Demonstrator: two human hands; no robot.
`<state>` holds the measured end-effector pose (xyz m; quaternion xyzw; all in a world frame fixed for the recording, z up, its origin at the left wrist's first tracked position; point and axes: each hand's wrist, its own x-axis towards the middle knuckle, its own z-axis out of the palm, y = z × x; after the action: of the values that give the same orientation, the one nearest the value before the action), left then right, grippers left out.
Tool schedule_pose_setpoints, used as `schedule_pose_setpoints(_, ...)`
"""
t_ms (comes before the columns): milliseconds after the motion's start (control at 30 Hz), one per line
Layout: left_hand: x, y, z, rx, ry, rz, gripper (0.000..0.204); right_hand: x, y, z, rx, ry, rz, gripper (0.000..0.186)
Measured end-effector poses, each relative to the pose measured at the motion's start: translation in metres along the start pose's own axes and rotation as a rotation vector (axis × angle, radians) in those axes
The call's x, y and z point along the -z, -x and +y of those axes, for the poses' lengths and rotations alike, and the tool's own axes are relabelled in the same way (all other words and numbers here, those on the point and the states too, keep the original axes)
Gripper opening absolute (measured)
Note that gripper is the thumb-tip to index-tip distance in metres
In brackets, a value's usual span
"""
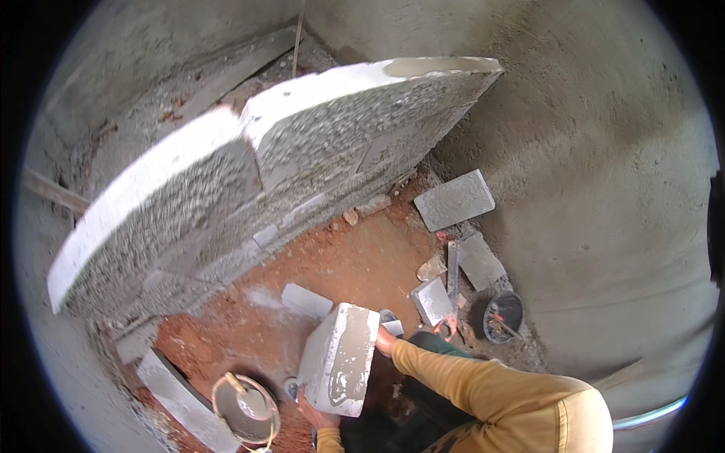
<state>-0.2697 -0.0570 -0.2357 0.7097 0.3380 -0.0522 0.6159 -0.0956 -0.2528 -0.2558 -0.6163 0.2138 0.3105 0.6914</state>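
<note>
A pale lightweight concrete block [317, 362] hangs tilted between my hands, above the reddish ground. Wet grey mortar [353, 355] is smeared over its upward narrow face. My left hand [319, 414] grips the near lower end, its fingers partly hidden by the block. At the right side, my right hand [385, 342] presses against the far part, its fingertips out of sight. A round bucket of grey mortar [217, 404] stands left of my left hand, with a trowel-like tool [255, 405] lying in it.
A low block wall [204, 177], pale along its top, curves across the view beyond me. Loose blocks [455, 200] lie at the right and a long pale piece [181, 400] at the left. A black bucket [504, 317] and a long metal bar [452, 270] are by the right wall.
</note>
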Motion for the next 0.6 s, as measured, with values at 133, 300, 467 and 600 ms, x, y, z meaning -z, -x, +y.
schedule_pose_setpoints(133,0.028,0.048,0.089,-0.103,-0.71,-0.026,0.096,-0.007,0.061,-0.061,-0.024,0.077,0.077,0.057)
schedule_pose_setpoints(300,0.055,0.109,0.268,-0.164,-0.619,-0.115,0.084,0.045,0.148,-0.185,0.348,0.538,-0.218,0.072)
schedule_pose_setpoints(467,0.034,0.14,0.455,-0.278,-0.462,-0.128,0.082,0.005,0.164,-0.223,0.446,0.101,-0.369,0.066)
schedule_pose_setpoints(600,0.0,0.179,0.572,-0.34,-0.571,-0.015,0.092,-0.004,0.18,-0.295,0.305,-0.283,-0.311,0.073)
